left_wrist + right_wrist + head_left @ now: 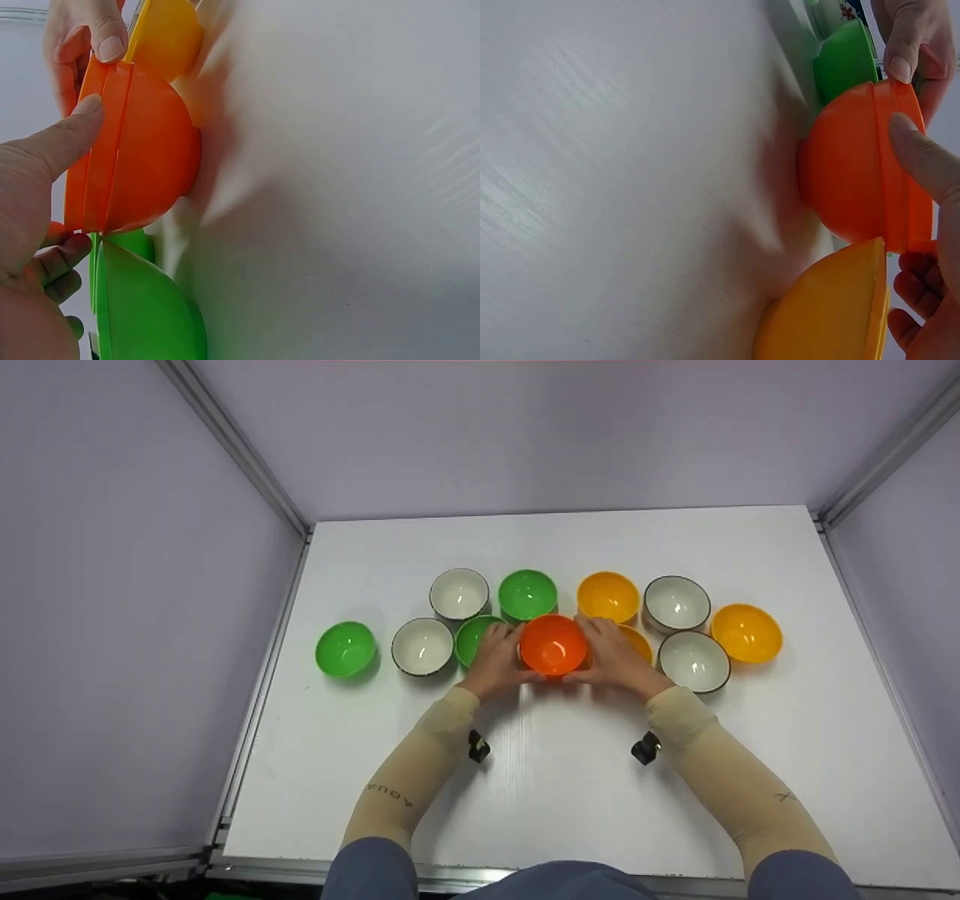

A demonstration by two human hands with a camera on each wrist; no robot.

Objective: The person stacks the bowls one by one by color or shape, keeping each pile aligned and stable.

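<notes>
An orange bowl stands on the white table, in the middle of a cluster of bowls. My left hand grips its left side and my right hand grips its right side. In the left wrist view the left hand has its thumb on the rim of the orange bowl and its fingers curled under. The right hand holds the orange bowl the same way. A seam along the rim suggests two nested orange bowls.
A green bowl touches the left hand and a yellow bowl lies half hidden behind the right. Further green, white and yellow bowls spread left and right. Purple walls with aluminium rails enclose the table.
</notes>
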